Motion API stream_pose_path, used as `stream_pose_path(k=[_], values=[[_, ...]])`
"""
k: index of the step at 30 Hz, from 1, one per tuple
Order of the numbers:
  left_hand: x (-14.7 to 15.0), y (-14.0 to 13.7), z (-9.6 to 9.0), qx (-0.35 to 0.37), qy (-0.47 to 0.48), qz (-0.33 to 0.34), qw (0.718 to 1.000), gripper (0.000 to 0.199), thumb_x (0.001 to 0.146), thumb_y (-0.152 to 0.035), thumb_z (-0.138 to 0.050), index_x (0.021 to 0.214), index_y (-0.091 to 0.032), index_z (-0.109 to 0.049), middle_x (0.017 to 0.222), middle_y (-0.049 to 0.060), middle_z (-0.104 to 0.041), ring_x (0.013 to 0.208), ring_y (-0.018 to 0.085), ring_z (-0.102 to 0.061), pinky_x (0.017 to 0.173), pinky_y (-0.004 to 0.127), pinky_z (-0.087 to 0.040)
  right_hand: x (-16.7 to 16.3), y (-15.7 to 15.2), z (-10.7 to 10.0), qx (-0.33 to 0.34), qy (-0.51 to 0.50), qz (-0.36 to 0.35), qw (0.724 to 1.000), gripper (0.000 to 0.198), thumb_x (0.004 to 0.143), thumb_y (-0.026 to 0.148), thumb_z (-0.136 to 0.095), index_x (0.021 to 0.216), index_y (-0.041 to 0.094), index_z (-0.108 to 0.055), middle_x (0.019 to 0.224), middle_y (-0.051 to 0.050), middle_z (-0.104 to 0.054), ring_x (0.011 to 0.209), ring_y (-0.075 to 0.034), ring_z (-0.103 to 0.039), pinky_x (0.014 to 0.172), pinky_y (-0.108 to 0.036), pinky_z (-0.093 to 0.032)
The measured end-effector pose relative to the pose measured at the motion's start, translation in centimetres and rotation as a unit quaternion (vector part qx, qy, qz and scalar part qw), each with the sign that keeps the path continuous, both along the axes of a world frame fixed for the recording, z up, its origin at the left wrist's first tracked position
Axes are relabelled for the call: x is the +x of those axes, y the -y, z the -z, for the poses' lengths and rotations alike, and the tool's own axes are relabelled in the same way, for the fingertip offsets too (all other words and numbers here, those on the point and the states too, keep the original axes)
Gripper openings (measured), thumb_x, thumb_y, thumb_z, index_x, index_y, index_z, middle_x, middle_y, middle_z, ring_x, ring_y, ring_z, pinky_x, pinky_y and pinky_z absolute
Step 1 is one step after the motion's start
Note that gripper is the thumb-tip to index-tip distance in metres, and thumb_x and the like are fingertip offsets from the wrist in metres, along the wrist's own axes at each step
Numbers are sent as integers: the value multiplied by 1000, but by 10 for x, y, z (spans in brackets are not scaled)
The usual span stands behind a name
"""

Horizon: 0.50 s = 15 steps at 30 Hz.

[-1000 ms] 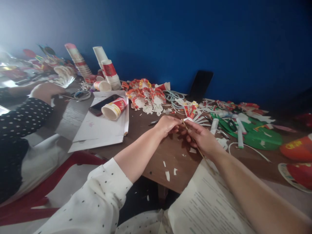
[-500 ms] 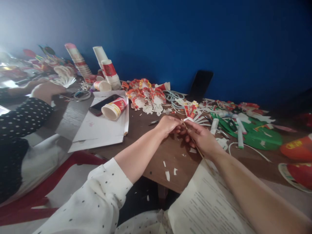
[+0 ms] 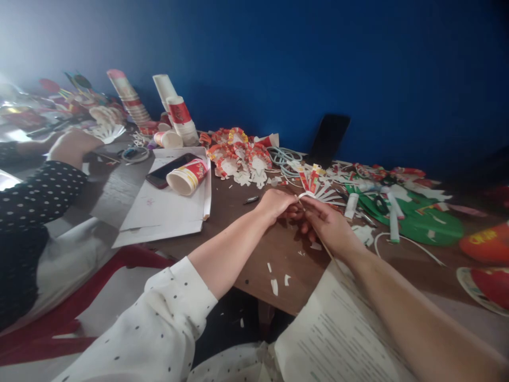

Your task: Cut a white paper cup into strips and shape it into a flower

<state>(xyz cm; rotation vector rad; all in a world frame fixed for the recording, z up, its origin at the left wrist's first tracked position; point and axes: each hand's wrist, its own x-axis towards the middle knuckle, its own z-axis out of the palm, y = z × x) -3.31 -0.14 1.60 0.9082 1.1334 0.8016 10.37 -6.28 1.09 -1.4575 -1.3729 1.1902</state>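
Above the table's front part, my left hand (image 3: 278, 206) is closed, its fingertips pinching the edge of a paper cup cut into strips (image 3: 324, 195). White and red-yellow strips fan out beyond my fingers. Close beside it, my right hand (image 3: 330, 225) is closed around a thin wooden stick (image 3: 327, 250), which slants down toward my lap. The stick's upper end meets the cut cup between both hands. My fingers hide the exact joint.
A pile of cut cups (image 3: 238, 154), a leaning phone (image 3: 329, 139) and cup stacks (image 3: 183, 119) stand along the blue wall. A cup (image 3: 186, 178) lies on a white box (image 3: 159, 212). Green sheets (image 3: 431, 225) lie right. A co-worker's arm (image 3: 67, 151) is left.
Both hands keep nearly the same pose on the cut cup and stick. The whole view has shifted very slightly.
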Motion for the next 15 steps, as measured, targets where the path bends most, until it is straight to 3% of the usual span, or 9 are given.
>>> stream_pose_path(k=[15], values=[[2,0,0,-8,2,-9,1000,13,74,-6,-61,62,-10,-60,61,4,-63,48,8,-57,52,21,-50,0,-4,10,9,-15,-23,1000,55,81,27,-53,135,14,-48,75,-6,-67,48,-14,-59,37,-24,-43]])
